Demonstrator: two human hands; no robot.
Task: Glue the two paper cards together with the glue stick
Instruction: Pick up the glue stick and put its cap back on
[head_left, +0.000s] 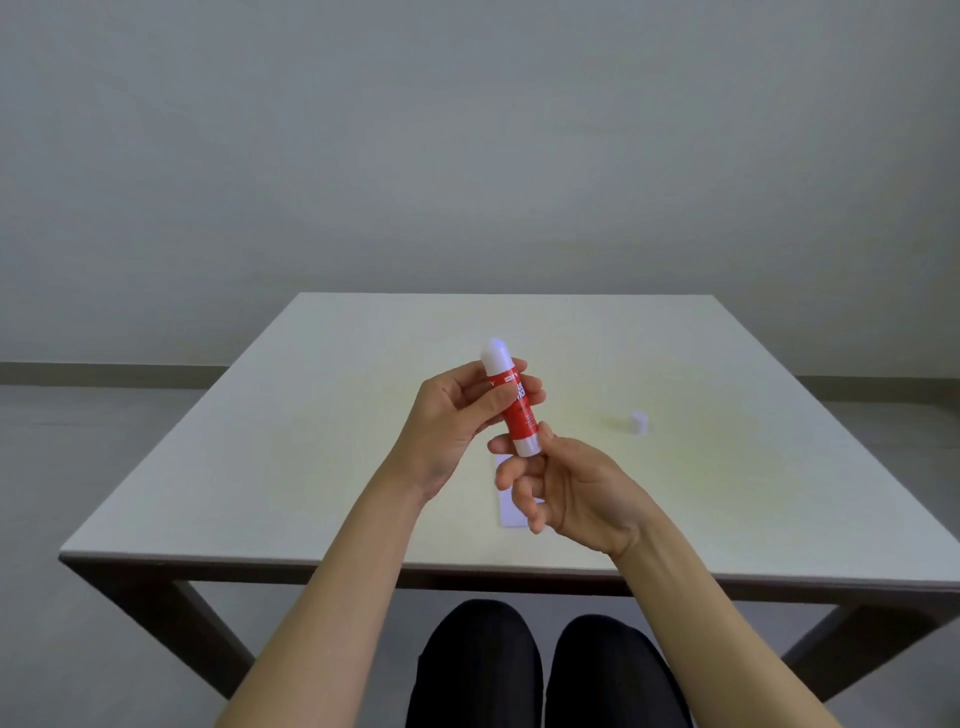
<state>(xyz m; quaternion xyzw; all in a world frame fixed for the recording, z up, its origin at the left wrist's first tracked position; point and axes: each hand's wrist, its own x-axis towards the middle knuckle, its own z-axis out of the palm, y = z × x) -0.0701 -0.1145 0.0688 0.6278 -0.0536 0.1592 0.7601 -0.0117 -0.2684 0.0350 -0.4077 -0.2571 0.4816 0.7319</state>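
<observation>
A red glue stick (517, 410) with a white base is held upright above the table, its white glue tip bare at the top. My left hand (457, 415) wraps the upper body of the stick. My right hand (566, 488) pinches the white base between thumb and forefinger. The stick's white cap (639, 422) stands on the table to the right. White paper cards (511, 512) lie on the table under my right hand, mostly hidden by it; I cannot tell whether I see one or two.
The pale table (311, 441) has its front edge close to my knees. A grey wall stands behind the far edge, and grey floor shows on both sides.
</observation>
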